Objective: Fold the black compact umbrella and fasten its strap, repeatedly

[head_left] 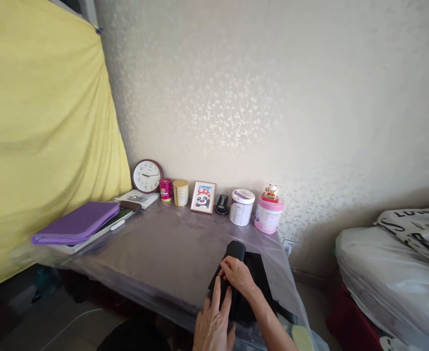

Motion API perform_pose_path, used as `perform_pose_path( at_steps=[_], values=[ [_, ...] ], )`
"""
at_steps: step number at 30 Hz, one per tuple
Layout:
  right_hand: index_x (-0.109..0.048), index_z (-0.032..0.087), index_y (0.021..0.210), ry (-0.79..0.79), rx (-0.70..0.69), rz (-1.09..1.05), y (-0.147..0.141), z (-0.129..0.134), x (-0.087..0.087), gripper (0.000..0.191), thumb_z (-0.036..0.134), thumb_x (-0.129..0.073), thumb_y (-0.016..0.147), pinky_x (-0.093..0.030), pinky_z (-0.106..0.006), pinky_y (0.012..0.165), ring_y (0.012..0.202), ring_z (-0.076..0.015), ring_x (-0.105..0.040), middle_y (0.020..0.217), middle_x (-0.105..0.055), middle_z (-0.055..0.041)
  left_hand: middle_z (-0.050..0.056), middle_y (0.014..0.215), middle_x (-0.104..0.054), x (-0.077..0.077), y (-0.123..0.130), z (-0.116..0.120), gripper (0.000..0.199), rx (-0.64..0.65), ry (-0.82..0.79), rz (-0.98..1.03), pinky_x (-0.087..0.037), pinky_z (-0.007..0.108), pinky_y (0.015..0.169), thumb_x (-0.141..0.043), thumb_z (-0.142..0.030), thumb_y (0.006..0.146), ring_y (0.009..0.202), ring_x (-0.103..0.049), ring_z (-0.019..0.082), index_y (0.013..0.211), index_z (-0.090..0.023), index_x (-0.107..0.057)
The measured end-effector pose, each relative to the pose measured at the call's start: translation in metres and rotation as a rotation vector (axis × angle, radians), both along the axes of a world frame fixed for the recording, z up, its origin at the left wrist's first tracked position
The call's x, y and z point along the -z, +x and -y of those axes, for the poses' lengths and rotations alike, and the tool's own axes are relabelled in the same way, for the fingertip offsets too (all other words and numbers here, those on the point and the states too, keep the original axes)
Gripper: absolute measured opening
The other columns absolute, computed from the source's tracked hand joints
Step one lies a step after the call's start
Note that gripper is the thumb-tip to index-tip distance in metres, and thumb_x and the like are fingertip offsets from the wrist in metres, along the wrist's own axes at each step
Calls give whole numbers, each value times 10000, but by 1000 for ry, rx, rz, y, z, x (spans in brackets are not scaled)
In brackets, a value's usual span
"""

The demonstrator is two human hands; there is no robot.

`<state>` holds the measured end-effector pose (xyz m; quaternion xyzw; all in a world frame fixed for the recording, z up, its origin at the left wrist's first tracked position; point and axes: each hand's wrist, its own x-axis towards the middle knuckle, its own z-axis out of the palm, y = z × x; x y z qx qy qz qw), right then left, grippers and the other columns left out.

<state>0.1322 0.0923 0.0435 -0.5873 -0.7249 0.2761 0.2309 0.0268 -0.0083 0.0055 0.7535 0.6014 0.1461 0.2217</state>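
Plastic-sheeted table, one black cloth beneath left hand and right hand, fingers unclenched.

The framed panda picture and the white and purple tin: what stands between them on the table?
In the head view, a small black object stands between the framed panda picture and the white and purple tin.

Left hand is cut off at the wrist by the bottom edge. Right hand covers part of the black fabric, whose type cannot be determined. Yellow item is cut off at the bottom edge. Small black object at the rear is too small to identify.
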Motion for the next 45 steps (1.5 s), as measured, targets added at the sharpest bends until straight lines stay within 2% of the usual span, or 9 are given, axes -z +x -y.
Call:
perform_pose_path(
  at_steps=[4,7,12,16,21,26,33,40,45],
  values=[
    [-592,217,751,18,12,1,1,6,1,223,240,-385,831,-388,-191,558,590,-105,-617,700,-694,14,20,1474,110,5,6,-5,856,37,-69,74,-445,277,807,-444,-79,673,1086,-505,224,1387,-307,-32],
    [-616,240,811,161,10,37,3,19,4,252,290,-374,861,-401,-206,624,678,-126,-615,740,-681,6,23,1470,111,12,9,-9,880,29,-80,66,-458,242,749,-390,-9,655,995,-565,191,1382,-302,10],
    [-646,240,833,404,-200,134,8,34,8,300,289,-356,892,-372,-278,843,895,-168,-554,899,-675,-17,79,1467,59,23,13,-15,876,3,-80,-4,-477,278,724,-372,18,640,908,-609,218,1382,-228,23],
    [-662,243,855,402,-260,183,16,18,12,303,288,-365,896,-235,-354,1005,1116,-192,-460,979,-674,-6,51,1470,16,32,17,-19,808,-43,-86,-11,-488,276,693,-295,27,676,906,-617,219,1375,-260,-7],
    [-657,240,838,372,-284,268,21,-15,18,313,243,-349,891,-156,-365,1041,1141,-163,-451,939,-675,-4,34,1470,-15,37,18,-21,808,-62,-109,11,-482,266,744,-259,44,672,1004,-584,222,1366,-276,4],
    [-662,238,790,347,-159,284,24,-50,25,331,235,-345,883,-154,-373,1038,1144,-165,-449,945,-676,1,63,1473,-19,28,18,-19,852,-72,-155,-36,-478,295,746,-265,56,632,986,-591,235,1365,-250,40],
    [-625,215,969,318,130,361,34,-77,25,292,274,-350,889,-348,-308,888,1012,-190,-534,1061,-636,-55,129,1463,-133,14,16,-16,860,-94,-204,-39,-449,271,763,-341,10,652,936,-605,218,1377,-229,55],
    [-583,145,992,394,424,282,103,-35,19,309,297,-343,871,-359,-309,877,985,-226,-561,1013,-630,-127,156,1453,-153,7,17,-7,825,-101,-131,-65,-438,250,734,-330,19,691,936,-600,209,1371,-210,76],
    [-592,191,910,222,385,155,124,12,23,356,400,-307,865,-406,-277,698,820,-213,-627,865,-676,-75,173,1452,-140,-8,17,-1,758,-81,-148,-151,-435,247,760,-282,29,733,948,-595,195,1374,-179,65]
  ],
)
